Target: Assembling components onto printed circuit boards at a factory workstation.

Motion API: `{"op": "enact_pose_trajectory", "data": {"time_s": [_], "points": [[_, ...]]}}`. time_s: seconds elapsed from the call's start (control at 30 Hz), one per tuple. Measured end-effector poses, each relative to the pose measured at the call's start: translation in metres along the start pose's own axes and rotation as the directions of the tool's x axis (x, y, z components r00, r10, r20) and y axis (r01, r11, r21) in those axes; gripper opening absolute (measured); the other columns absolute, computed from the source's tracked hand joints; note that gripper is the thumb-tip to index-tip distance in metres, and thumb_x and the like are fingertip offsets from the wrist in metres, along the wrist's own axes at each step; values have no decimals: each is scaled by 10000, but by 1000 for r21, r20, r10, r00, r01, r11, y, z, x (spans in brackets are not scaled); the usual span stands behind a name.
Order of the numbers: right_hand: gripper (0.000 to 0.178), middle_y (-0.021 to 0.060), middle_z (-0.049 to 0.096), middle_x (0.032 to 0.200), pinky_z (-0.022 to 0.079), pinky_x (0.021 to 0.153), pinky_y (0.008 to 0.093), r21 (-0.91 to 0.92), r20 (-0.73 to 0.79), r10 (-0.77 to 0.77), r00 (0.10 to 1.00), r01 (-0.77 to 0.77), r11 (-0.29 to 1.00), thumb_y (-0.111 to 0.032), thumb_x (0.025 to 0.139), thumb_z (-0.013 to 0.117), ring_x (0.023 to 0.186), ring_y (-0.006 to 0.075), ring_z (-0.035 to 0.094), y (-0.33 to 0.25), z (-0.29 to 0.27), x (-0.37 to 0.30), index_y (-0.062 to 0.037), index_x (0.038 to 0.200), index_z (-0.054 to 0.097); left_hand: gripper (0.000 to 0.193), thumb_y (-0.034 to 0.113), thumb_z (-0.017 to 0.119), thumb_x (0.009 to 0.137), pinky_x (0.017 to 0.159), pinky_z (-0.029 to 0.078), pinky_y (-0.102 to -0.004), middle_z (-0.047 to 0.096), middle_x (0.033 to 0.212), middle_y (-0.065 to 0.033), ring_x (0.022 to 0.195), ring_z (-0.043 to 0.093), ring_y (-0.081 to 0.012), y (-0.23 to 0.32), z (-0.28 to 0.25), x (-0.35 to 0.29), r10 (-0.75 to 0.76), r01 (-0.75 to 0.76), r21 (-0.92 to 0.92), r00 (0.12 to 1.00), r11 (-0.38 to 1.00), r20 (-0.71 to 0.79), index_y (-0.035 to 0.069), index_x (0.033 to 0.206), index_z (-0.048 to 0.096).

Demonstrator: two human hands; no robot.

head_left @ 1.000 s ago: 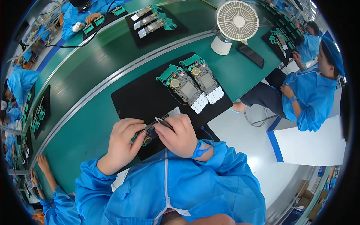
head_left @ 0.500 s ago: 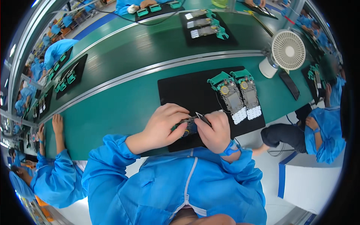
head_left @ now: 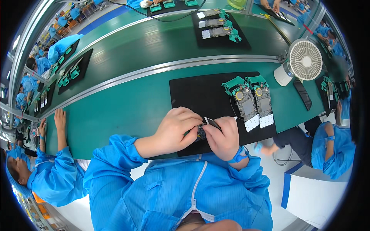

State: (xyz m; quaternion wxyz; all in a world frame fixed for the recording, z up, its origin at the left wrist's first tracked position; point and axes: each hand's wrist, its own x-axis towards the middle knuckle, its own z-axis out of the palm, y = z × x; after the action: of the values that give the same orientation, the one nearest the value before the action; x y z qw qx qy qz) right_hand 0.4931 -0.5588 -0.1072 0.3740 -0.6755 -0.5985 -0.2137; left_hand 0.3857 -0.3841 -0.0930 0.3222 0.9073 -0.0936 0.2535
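Note:
My left hand [head_left: 176,129] is closed on the edge of a small dark circuit board [head_left: 200,133] at the near side of a black mat [head_left: 198,92]. My right hand [head_left: 224,138], with a blue wrist strap, grips dark tweezers [head_left: 213,123] with a pale edge, slanting up and left. Its fingertips meet the board's right side. Both hands cover most of the board. On the right of the mat, two circuit boards [head_left: 246,106] [head_left: 264,104] lie side by side, each with a green plastic frame, a round yellow part and a white pad.
A white fan [head_left: 304,59] and a dark phone [head_left: 302,95] sit at the right end of the green bench [head_left: 127,115]. A metal rail [head_left: 165,70] runs behind. Beyond it another mat [head_left: 244,43] bears several boards. Co-workers' arms [head_left: 61,127] rest at the left; another person sits at right.
The view has shifted slightly, so the bench items appear lower and further right. Both hands keep their hold on the board and tweezers, with little movement.

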Motion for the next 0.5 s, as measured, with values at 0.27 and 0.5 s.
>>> {"op": "enact_pose_trajectory", "data": {"time_s": [0.27,0.5], "points": [[347,105,558,969,460,745,415,24,-1,66,998,-66,998,3,703,741,861,310,561,-4,1,2,-70,1028,644,156,79,638,786,834,466,-403,682,995,-72,963,613,-277,0,1,0,6,-6,11,1000,1000,2,40,931,684],[336,85,563,914,456,676,389,-56,-32,2,999,-4,998,-9,702,743,782,283,562,-3,2,1,-76,1020,660,154,86,645,788,845,462,-398,682,991,-67,961,612,-271,-1,2,-1,13,-13,7,1000,1000,-10,44,930,684]]}}
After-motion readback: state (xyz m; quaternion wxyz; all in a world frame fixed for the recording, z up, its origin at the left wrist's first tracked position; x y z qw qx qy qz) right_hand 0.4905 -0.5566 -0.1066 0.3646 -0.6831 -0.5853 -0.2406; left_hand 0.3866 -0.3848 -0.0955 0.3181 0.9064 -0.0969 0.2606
